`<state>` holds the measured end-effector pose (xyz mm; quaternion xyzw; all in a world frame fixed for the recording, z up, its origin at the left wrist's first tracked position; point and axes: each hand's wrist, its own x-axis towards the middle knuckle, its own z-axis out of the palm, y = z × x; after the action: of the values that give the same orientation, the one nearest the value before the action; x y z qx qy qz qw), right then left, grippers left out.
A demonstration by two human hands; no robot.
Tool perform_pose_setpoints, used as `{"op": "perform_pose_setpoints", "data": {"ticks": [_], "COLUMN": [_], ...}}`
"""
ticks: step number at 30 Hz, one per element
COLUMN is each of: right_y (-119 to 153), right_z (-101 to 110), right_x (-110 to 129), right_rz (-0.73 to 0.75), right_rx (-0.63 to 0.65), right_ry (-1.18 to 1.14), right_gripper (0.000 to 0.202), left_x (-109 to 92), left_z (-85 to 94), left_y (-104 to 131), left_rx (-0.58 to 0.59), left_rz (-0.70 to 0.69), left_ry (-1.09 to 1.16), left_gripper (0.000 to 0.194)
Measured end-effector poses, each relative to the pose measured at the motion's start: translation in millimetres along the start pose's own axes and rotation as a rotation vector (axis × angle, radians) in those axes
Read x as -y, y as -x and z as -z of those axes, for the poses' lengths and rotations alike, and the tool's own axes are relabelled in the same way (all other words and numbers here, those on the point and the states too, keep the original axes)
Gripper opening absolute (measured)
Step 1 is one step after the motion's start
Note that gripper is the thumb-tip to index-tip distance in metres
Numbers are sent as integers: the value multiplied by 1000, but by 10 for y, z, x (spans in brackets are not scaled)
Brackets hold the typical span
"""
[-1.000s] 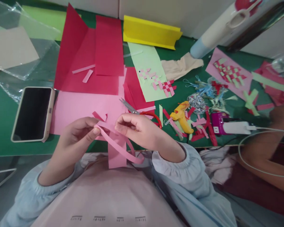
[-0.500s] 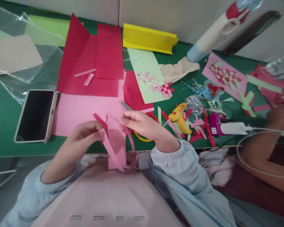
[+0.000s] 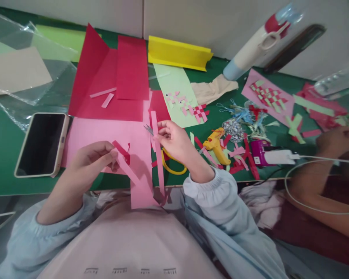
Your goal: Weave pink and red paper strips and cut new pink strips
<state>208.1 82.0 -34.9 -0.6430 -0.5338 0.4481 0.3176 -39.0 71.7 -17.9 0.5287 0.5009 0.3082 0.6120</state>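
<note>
My left hand (image 3: 97, 161) pinches one end of a pink paper strip (image 3: 130, 171), with a small red paper strip (image 3: 121, 150) beside its fingertips. My right hand (image 3: 172, 140) pinches another length of pink strip (image 3: 159, 162), which stands upright in front of its fingers. The two lengths run down and come close together near the table's front edge. Behind them a pink paper piece (image 3: 141, 192) hangs over that edge. Scissors with yellow handles (image 3: 174, 171) lie beneath my right hand, their tips showing left of its fingers.
A phone (image 3: 40, 144) lies at the left, near red card (image 3: 104, 85). On the right are a yellow glue gun (image 3: 217, 146), paper scraps, a purple adapter (image 3: 260, 153) with a cable, and a bottle (image 3: 250, 48). Another person's arm (image 3: 314, 174) rests at the far right.
My right hand has moved up and right, drawing its length of strip straighter. My left hand has shifted slightly left, and the hands are farther apart. The view has shifted a little.
</note>
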Motion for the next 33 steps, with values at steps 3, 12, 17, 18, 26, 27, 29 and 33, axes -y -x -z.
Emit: {"op": "perform_pose_setpoints", "data": {"ticks": [3, 12, 17, 18, 26, 27, 29, 33], "right_y": [-87, -122, 103, 147, 216, 210, 204, 212], "right_z": [15, 190, 9, -48, -217, -205, -177, -116], "right_x": [-37, 71, 173, 194, 213, 206, 197, 190], "right_rz": [34, 169, 182, 175, 98, 71, 20, -50], "right_rx": [-26, -272, 211, 328, 469, 438, 378, 288], "right_ry": [88, 353, 222, 200, -91, -213, -428, -636], "right_gripper": [44, 54, 21, 26, 28, 30, 35, 41], "left_x": [-24, 18, -15, -38, -60, -38, 1, 32], "left_z": [18, 73, 56, 43, -142, -176, -250, -369], "left_y": [-33, -134, -160, -161, -62, -35, 27, 157], "left_rx": [-6, -70, -59, -56, -162, -140, -46, 126], "left_rz": [-33, 53, 43, 26, -44, -20, 54, 167], "left_ry": [-30, -226, -261, -262, 79, 100, 124, 170], "left_gripper": [24, 26, 26, 26, 32, 38, 48, 49]}}
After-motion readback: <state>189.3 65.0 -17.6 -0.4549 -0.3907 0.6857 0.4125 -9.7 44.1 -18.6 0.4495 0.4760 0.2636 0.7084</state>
